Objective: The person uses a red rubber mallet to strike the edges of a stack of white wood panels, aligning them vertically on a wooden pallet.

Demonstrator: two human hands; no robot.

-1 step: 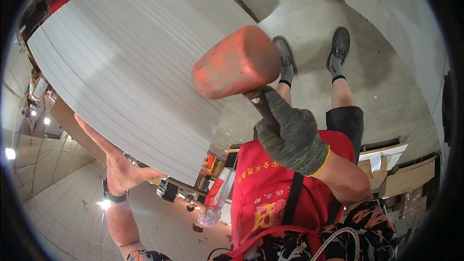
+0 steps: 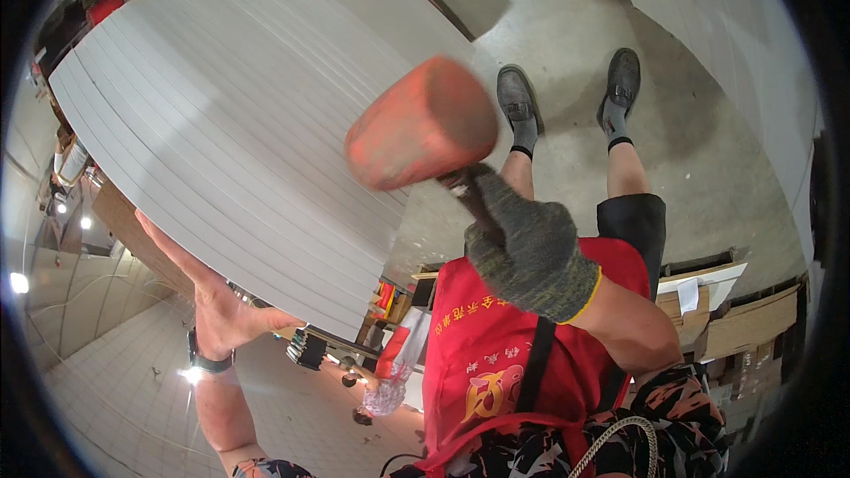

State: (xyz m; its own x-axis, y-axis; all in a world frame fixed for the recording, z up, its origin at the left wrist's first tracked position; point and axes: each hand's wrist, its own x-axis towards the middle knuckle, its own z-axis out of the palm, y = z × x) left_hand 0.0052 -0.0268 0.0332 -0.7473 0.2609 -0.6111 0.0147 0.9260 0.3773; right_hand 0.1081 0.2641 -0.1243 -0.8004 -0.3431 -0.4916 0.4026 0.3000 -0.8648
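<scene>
While your gloved right hand is clenched on the raised orange rubber mallet, your bare left hand lies flat, fingers open, against the grey ribbed panel's lower edge; tapping looks unfinished.

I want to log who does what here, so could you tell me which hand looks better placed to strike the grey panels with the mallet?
The right. The gloved right hand grips the handle of the orange rubber mallet, raised beside the stacked grey panels. The bare left hand is flat against the panels' edge, apparently steadying them.
</scene>
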